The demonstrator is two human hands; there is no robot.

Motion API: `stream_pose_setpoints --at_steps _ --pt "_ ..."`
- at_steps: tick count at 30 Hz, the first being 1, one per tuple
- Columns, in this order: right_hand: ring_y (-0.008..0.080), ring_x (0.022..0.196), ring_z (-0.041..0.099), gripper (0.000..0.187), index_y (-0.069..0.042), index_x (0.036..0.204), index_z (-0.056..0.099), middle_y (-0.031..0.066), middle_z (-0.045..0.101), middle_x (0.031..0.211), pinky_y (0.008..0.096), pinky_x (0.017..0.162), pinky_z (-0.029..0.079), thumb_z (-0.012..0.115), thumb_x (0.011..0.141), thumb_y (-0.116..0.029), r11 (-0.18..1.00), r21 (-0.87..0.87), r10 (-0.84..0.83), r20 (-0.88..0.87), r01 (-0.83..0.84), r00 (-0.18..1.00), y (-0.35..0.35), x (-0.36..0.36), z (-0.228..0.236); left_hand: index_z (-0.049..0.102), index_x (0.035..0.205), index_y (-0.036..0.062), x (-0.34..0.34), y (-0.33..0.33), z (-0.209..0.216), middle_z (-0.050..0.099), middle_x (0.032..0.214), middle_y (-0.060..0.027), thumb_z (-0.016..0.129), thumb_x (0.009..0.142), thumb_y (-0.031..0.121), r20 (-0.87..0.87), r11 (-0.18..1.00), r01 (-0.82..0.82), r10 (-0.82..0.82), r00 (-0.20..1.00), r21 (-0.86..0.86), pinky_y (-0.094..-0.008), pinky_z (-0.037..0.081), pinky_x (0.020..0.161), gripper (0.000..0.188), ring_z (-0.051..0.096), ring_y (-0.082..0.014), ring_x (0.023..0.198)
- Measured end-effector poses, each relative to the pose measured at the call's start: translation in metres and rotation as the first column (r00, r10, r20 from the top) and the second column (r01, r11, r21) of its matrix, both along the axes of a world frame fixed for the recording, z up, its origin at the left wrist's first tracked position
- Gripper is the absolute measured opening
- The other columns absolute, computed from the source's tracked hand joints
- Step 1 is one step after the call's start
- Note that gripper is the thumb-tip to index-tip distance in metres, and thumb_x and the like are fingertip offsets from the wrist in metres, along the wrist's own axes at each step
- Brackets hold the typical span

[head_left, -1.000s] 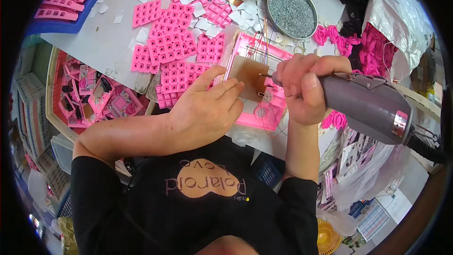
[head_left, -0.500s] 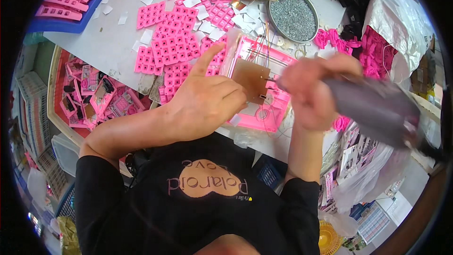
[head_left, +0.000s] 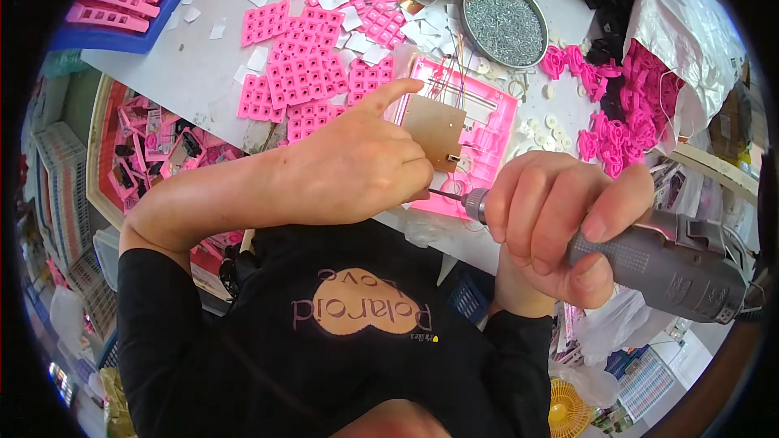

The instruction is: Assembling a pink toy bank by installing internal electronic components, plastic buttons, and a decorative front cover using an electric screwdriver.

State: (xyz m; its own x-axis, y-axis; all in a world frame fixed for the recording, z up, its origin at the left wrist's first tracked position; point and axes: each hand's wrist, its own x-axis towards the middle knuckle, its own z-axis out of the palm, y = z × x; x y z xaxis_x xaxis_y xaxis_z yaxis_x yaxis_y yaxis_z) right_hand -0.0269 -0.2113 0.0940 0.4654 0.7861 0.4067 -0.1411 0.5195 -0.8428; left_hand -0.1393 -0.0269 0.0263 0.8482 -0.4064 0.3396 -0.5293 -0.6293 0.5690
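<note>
Right hand point(head_left: 560, 223) grips a long grey power screwdriver point(head_left: 673, 274), pointing ten o'clock at left hand point(head_left: 369, 164), whose hold I can't tell.

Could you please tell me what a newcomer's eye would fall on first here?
Probably the grey power screwdriver in the right hand, its bit pointing at the left hand. Next, perhaps, the pink keypads heaped beyond that hand, then the pink casing with its brown board at centre. A round dish of silvery parts stands behind it.
</note>
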Motion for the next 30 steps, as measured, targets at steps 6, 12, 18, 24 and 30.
stream_pose_setpoints --at_steps 6,12,18,24,30 --pt "0.0127 0.044 0.048 0.025 -0.014 0.104 0.046 -0.0016 0.052 0.058 0.0302 0.047 0.044 0.067 0.093 -0.022 0.998 -0.058 0.010 -0.052 -0.013 0.999 0.004 -0.007 0.001 0.064 0.078 0.0070 0.005 0.003 0.008 0.058 0.073 -0.0018 0.065 0.081 0.010 0.043 0.994 0.074 -0.078 0.996 0.082 -0.0604 0.031 0.116 0.005 0.062 -0.0188 0.071" --pt "0.0143 0.049 0.048 0.028 -0.011 0.105 0.044 0.0018 0.052 0.061 0.0327 0.050 0.042 0.067 0.092 -0.016 0.990 -0.137 0.009 -0.169 -0.032 0.986 0.008 -0.017 -0.001 0.069 0.078 0.0086 0.015 0.006 0.025 0.060 0.071 -0.0025 0.063 0.078 0.012 -0.061 0.927 0.253 -0.246 0.967 0.276 -0.0563 0.034 0.113 0.007 0.063 -0.0209 0.070" --pt "0.0150 0.059 0.049 0.028 -0.007 0.106 0.043 0.0073 0.055 0.070 0.0340 0.057 0.044 0.067 0.091 -0.006 0.999 -0.053 -0.016 -0.208 0.005 0.978 0.002 -0.018 -0.017 0.067 0.069 0.0090 0.018 0.014 0.018 0.061 0.070 -0.0048 0.067 0.083 0.015 0.023 0.992 0.070 -0.072 0.997 0.105 -0.0501 0.045 0.100 0.016 0.064 -0.0248 0.069" --pt "0.0161 0.063 0.051 0.025 -0.008 0.106 0.043 0.0064 0.053 0.071 0.0368 0.065 0.048 0.064 0.092 -0.006 0.971 -0.163 -0.183 -0.045 0.174 0.982 0.001 -0.018 -0.045 0.056 0.065 0.0082 -0.016 0.023 -0.011 0.053 0.066 -0.0062 0.076 0.085 0.013 -0.113 0.927 -0.318 0.301 0.947 -0.197 -0.0428 0.044 0.070 0.028 0.053 -0.0260 0.061" --pt "0.0174 0.063 0.054 0.026 -0.006 0.103 0.045 0.0081 0.055 0.073 0.0382 0.069 0.051 0.063 0.088 0.004 0.990 -0.109 -0.090 -0.019 0.087 0.996 0.006 -0.018 -0.054 0.054 0.070 0.0106 -0.022 0.009 -0.023 0.052 0.065 -0.0033 0.076 0.086 0.021 -0.124 0.894 -0.381 0.361 0.924 -0.237 -0.0381 0.039 0.073 0.029 0.052 -0.0246 0.060"
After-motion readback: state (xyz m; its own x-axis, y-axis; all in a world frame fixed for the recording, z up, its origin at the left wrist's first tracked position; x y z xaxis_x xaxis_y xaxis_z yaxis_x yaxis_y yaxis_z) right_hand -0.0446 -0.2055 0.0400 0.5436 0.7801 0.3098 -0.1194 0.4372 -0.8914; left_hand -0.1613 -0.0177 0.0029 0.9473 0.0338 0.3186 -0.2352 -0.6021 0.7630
